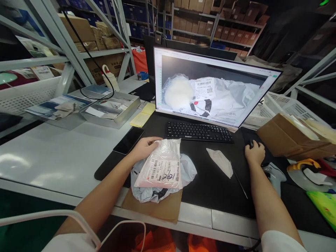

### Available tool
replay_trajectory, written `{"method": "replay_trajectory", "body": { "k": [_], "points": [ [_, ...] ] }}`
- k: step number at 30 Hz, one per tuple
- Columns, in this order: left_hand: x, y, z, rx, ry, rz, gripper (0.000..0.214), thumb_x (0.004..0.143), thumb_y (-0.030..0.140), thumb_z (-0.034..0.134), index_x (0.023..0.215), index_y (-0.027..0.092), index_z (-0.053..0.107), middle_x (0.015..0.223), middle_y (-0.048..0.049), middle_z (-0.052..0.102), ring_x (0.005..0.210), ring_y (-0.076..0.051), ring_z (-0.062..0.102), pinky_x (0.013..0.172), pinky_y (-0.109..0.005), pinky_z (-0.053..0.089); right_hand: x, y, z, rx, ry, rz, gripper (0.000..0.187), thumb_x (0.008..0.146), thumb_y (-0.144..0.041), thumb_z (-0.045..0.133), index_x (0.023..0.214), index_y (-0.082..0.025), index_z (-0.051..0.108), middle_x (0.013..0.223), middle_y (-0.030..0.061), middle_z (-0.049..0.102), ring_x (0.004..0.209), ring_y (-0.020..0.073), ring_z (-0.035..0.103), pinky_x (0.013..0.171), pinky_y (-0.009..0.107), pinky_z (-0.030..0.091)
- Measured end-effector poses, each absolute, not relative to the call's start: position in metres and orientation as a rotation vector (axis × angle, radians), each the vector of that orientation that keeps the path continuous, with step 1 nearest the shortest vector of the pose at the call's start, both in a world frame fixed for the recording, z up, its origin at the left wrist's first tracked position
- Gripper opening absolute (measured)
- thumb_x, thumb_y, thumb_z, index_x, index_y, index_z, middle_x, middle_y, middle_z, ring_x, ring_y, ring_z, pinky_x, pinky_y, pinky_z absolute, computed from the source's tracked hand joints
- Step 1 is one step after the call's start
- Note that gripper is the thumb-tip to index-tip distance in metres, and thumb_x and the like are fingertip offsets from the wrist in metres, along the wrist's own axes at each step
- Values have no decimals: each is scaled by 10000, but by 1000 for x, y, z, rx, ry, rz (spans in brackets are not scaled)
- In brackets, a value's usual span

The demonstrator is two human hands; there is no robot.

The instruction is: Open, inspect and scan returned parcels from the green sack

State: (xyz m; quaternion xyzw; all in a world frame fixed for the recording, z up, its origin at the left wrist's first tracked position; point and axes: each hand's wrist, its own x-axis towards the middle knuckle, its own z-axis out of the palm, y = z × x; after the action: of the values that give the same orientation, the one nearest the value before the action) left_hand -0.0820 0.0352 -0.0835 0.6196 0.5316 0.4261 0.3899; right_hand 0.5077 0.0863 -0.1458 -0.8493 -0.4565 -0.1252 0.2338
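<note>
One pouch (163, 164), long axis toward monitor (210, 87).

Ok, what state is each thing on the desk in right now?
Monitor: on, showing a photo of a labelled parcel.
Phone: face up, screen dark.
Grey mailer: crumpled, on brown cardboard.
Clear packet: label up, gripped at its top edge by the left hand, lying on the grey mailer.
Mouse: cupped under the right hand.
Keyboard: untouched.
White scrap: loose on the black mat.
</note>
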Motion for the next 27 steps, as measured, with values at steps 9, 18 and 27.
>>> {"method": "replay_trajectory", "body": {
  "k": [9, 18, 27],
  "points": [
    [-86, 33, -83, 1850, 1326, 867, 383, 894, 532, 565, 840, 177, 697, 814, -27, 692, 751, -201, 597, 681, -290, 430, 505, 85, -146, -2369, -1216, -346, 594, 948, -372, 493, 1473, -112, 593, 1481, 229, 511, 1249, 406, 574, 1025, 512, 479],
    [-78, 31, -76, 1240, 1210, 1115, 523, 676, 661, 780, 659, 175, 590, 649, 11, 552, 614, -144, 493, 560, -239, 394, 497, 85, -138, -2399, -1232, -329, 547, 975, -336, 482, 1449, -94, 609, 1454, 252, 524, 1223, 392, 590, 1003, 499, 484],
    [-69, 36, -68, 532, 1197, 1251, 124, 758, 248, 712, 747, 180, 608, 611, 24, 600, 527, -152, 588, 538, -242, 512, 505, 90, -141, -2422, -1169, -251, 525, 1018, -371, 508, 1504, -181, 562, 1542, 188, 466, 1300, 321, 531, 1094, 408, 408]
  ]
}}
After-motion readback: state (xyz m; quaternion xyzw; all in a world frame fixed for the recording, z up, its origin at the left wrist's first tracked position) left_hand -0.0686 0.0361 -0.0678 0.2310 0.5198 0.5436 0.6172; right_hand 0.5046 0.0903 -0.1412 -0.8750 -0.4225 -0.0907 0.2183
